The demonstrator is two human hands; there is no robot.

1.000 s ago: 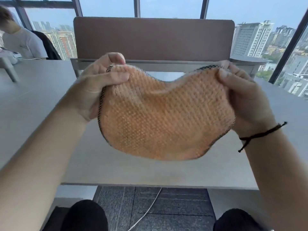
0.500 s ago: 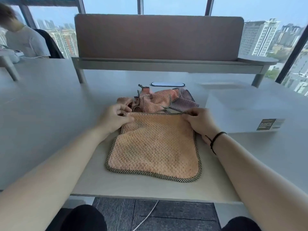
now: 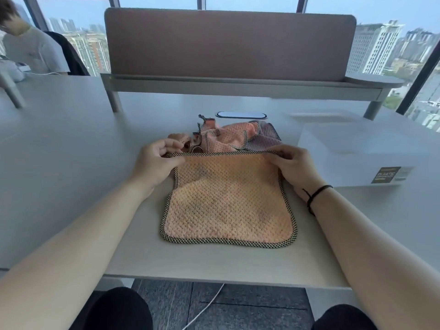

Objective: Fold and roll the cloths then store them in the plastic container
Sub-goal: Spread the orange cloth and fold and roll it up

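Your L hand & R hand each pinching a far corner of the orange cloth (flat on table), cloth pile just behind, plastic container to the right.

1. Dark label stuck on the near side wall of the translucent plastic container, toward its right corner. Large pale capitals in the first line read "PLASTIC"; the second line is blurred and probably reads "CONTAINER".
2. Same label, pale panel at its right end: fine print, too small to read.
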